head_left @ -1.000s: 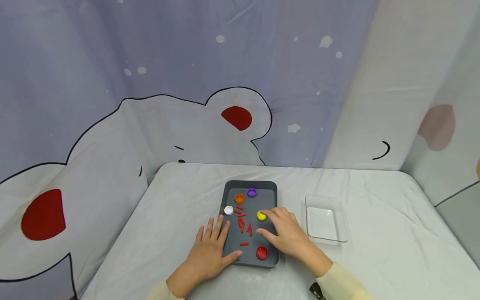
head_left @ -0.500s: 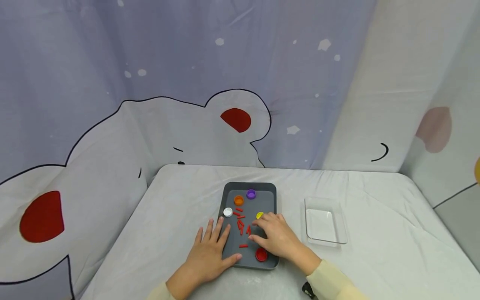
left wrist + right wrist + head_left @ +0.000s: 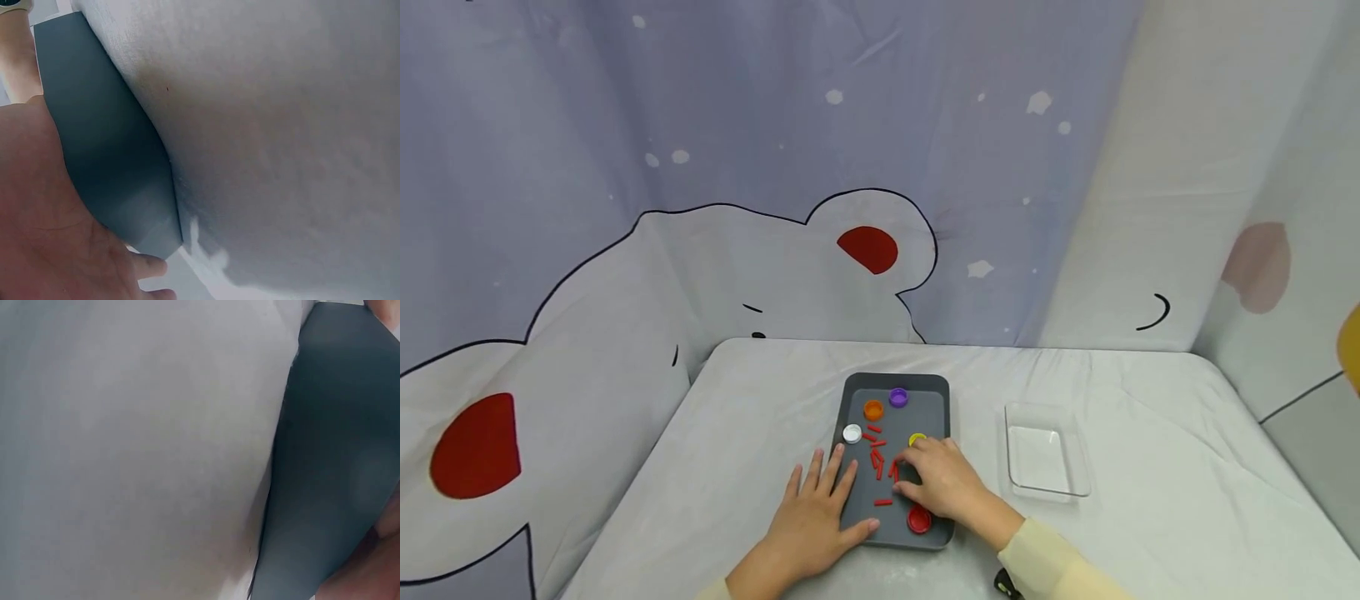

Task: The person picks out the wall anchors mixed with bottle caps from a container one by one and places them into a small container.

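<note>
A grey tray lies on the white-covered table. My left hand rests on its left edge, fingers spread and straight. Over the tray's right half is my right hand, thumb and forefinger apart close to several small red sticks. One red stick lies separately nearer me. Small round caps sit about them: white, orange, purple, red, and yellow, partly hidden behind the right hand. Both wrist views show mainly the tray's outer side.
To the right of the tray stands a clear rectangular container. A printed fabric backdrop rises behind the table's far edge. A small black object shows by the right sleeve.
My right hand has moved from the yellow cap toward me and left, to the red sticks. The left hand stays on the tray edge. The head view has tilted up slightly.
</note>
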The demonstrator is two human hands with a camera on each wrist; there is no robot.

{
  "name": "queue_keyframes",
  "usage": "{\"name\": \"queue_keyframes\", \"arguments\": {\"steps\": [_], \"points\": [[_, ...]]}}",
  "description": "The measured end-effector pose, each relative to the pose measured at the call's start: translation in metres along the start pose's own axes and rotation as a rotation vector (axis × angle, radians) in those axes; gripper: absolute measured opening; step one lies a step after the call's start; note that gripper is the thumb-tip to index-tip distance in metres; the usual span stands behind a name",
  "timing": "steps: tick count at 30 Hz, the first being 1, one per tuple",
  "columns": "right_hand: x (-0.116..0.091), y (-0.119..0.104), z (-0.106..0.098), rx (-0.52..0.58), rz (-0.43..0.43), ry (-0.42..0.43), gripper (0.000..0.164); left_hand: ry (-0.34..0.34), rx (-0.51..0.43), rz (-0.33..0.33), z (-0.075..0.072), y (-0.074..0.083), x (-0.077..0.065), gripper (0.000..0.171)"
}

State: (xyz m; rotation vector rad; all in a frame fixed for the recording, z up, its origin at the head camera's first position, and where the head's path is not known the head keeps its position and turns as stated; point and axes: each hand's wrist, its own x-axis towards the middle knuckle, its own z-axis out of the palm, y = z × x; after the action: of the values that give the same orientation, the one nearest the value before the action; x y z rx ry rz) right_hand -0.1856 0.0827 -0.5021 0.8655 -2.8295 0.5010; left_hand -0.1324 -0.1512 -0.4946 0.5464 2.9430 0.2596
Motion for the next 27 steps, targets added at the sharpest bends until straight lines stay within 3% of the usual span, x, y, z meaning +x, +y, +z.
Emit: {"name": "queue_keyframes", "arguments": {"steps": [17, 27], "points": [[0.0013, -0.0002, 0.0008, -0.062, 0.023, 0.011, 0.033, 0.028, -0.002, 0.015, 0.0016, -0.0002, 0.0015, 0.09], [0.0024, -0.0032, 0.0031, -0.085, 0.022, 0.017, 0.034, 0.005, -0.013, 0.0, -0.0023, 0.0017, -0.001, 0.09]]}}
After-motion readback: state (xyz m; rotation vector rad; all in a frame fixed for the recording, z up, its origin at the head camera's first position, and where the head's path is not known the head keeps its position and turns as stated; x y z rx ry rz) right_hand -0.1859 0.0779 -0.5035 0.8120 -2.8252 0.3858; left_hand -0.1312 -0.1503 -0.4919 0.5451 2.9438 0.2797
